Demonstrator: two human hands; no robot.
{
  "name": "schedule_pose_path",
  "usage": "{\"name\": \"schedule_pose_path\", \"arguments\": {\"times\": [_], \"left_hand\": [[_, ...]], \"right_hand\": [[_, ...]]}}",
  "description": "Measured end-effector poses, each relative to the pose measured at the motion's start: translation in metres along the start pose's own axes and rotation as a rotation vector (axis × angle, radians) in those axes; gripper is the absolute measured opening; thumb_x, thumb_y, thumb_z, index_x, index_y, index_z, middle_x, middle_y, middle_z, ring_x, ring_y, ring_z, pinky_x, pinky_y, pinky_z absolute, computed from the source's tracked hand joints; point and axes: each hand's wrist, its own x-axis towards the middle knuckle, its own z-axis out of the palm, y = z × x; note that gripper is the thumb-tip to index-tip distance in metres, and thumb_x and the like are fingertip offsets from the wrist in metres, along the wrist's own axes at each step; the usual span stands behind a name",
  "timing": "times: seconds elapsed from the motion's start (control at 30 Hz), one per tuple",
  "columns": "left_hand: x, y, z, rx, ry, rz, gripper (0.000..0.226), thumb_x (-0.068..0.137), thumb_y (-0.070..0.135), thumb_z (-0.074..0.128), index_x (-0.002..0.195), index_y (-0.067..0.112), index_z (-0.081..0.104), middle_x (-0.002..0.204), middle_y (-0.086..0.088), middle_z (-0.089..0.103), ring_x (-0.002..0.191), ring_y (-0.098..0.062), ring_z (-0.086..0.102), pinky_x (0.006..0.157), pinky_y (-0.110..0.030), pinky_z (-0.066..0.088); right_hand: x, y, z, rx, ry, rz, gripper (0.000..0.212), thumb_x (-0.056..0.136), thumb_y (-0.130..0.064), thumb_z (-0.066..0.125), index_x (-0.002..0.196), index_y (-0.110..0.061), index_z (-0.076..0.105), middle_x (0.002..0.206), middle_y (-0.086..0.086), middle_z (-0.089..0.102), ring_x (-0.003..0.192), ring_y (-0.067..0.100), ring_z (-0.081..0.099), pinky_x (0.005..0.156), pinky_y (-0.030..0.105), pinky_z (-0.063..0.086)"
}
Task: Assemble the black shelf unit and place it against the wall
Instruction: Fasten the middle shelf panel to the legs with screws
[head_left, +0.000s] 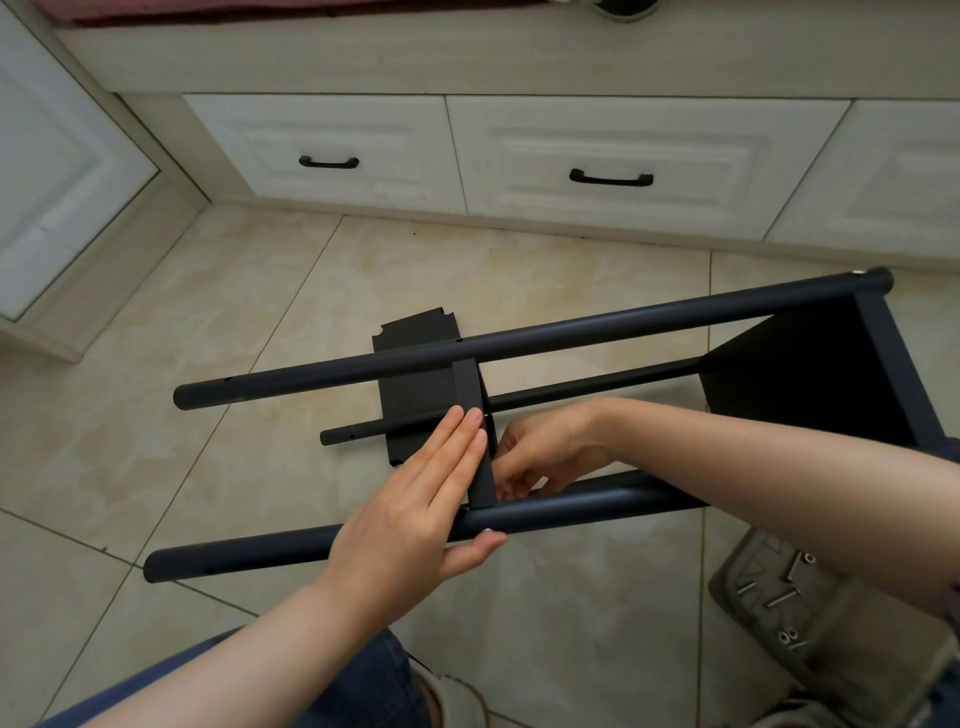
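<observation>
On beige floor tiles (260, 291) before white drawers (623, 156), the left hand (415, 509) presses straight, joined fingers on a shelf panel (467, 387); the right hand (545, 447) curls its fingers behind it, perhaps around something hidden.

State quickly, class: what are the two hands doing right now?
Left hand: open, straight fingers pressed flat against the shelf panel.
Right hand: fingers curled behind that panel; whether it holds anything cannot be told.
</observation>
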Motion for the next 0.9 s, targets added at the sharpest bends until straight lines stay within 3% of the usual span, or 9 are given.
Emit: {"name": "schedule_pose_path", "arguments": {"times": [0.1,0.2,0.33,0.47,0.7,0.9], "left_hand": [[0.0,0.0,-0.001,0.007,-0.003,0.0,0.075,0.098,0.051,0.052,0.147,-0.004,0.042,0.16,-0.016,0.034,0.151,-0.024,0.028,0.117,-0.039,0.037],[0.0,0.0,-0.001,0.006,0.002,0.001,0.075,0.098,0.051,0.052,0.147,-0.004,0.042,0.16,-0.016,0.035,0.151,-0.025,0.029,0.117,-0.039,0.038],[0.0,0.0,0.0,0.001,0.006,0.002,0.075,0.098,0.051,0.053,0.147,-0.005,0.042,0.16,-0.016,0.035,0.151,-0.025,0.028,0.117,-0.039,0.038],[0.0,0.0,0.0,0.0,0.003,-0.002,0.076,0.098,0.052,0.053,0.148,-0.004,0.04,0.16,-0.016,0.034,0.152,-0.024,0.027,0.117,-0.039,0.037],[0.0,0.0,0.0,-0.003,0.004,-0.004,0.076,0.097,0.052,0.053,0.148,-0.004,0.041,0.16,-0.016,0.034,0.151,-0.024,0.028,0.115,-0.04,0.041],[0.0,0.0,0.0,-0.008,0.006,-0.002,0.076,0.098,0.052,0.052,0.148,-0.005,0.041,0.16,-0.016,0.034,0.152,-0.024,0.028,0.116,-0.038,0.039]], "right_hand": [[-0.003,0.0,-0.003,0.015,-0.034,-0.005,0.021,0.096,-0.023,0.06,0.108,-0.008,0.069,0.098,0.006,0.068,0.095,0.019,0.061,0.103,0.045,0.047],[-0.004,0.002,-0.004,0.054,-0.048,-0.038,0.013,0.095,-0.014,0.06,0.098,-0.01,0.071,0.089,0.003,0.068,0.094,0.02,0.058,0.102,0.044,0.047],[-0.004,-0.001,-0.001,-0.002,-0.031,-0.006,0.014,0.096,-0.02,0.06,0.095,-0.01,0.069,0.086,0.003,0.069,0.089,0.016,0.063,0.102,0.043,0.048],[-0.004,0.0,-0.002,0.039,-0.06,-0.01,0.017,0.096,-0.018,0.059,0.104,-0.007,0.069,0.1,0.009,0.067,0.097,0.019,0.062,0.104,0.045,0.046],[-0.002,-0.007,0.002,-0.05,0.007,-0.026,0.013,0.095,-0.016,0.06,0.089,-0.009,0.069,0.08,0.003,0.067,0.08,0.016,0.061,0.088,0.035,0.05],[-0.007,-0.005,-0.002,0.016,-0.039,-0.042,0.012,0.095,-0.009,0.059,0.098,-0.007,0.07,0.095,0.009,0.066,0.093,0.021,0.058,0.095,0.038,0.05]]}}
